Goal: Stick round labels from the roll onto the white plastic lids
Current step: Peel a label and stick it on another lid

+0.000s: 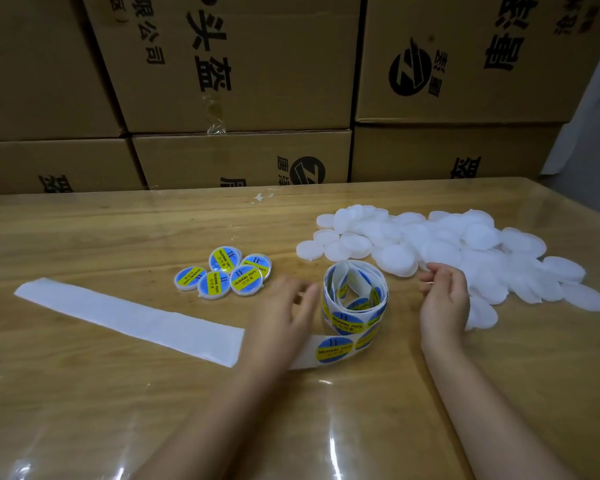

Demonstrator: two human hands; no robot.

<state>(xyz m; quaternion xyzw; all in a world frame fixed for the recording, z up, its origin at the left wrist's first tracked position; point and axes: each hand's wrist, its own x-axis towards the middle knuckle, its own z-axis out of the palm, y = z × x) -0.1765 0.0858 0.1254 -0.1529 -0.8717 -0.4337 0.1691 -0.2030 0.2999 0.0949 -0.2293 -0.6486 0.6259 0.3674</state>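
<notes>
Labels, blue-and-yellow rounds printed SOLDERING PASTE, sat on a loosely wound roll (pixel 355 299) that stood on edge near the middle of the table (pixel 84 393). Its tail lay flat toward the person, with the next label (pixel 335 347) on it, unpeeled. Leftward from there ran the bare backing strip (pixel 129 317), with no labels on it.

The left hand (pixel 281 315), blurred, hovered over the strip just beside the roll. Its fingers were spread and straight, the grip released and holding nothing. The right hand (pixel 442 296) was on the roll's other side, at the near edge of the heap of white lids (pixel 482 247), with its fingers curled inward. Whether its grip held a lid or nothing could not be told.

Five labelled lids (pixel 224 276) lay clustered beyond the left hand, well apart from the heap. Cardboard cartons (pixel 243 64) were stacked behind the table.

The step in hand looked like fetching a fresh lid and label. Next, the left hand would need to lift the label's edge cleanly off the backing, and the right to single out one lid.
</notes>
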